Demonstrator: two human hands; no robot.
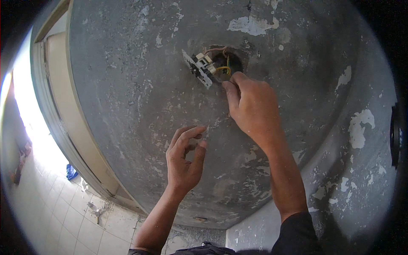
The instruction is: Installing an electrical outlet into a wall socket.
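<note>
Two hands up on one big patchy grey wall [140, 85], with a pale door frame [63, 114] off to the left and tiled floor [63, 216] below. The right hand [250, 106] is up at the round wall box [231, 59], fingertips pinched narrow right by the yellow-green wire [225, 70]; can't tell if it's actually gripping it. The left hand [185, 159] hangs lower, loosely curled with a gap between thumb and fingers, holding nothing. The socket module [199, 68] dangles out of the box on its wires, just left of the hole. Its long axis runs diagonally, upper-left to lower-right, face turned left and away from the wall. Risky bit, I'd guess: it's only hanging on those conductors, so a tug could pull one out of its terminal, and bare fingers near them is sketchy if the power's on.
</note>
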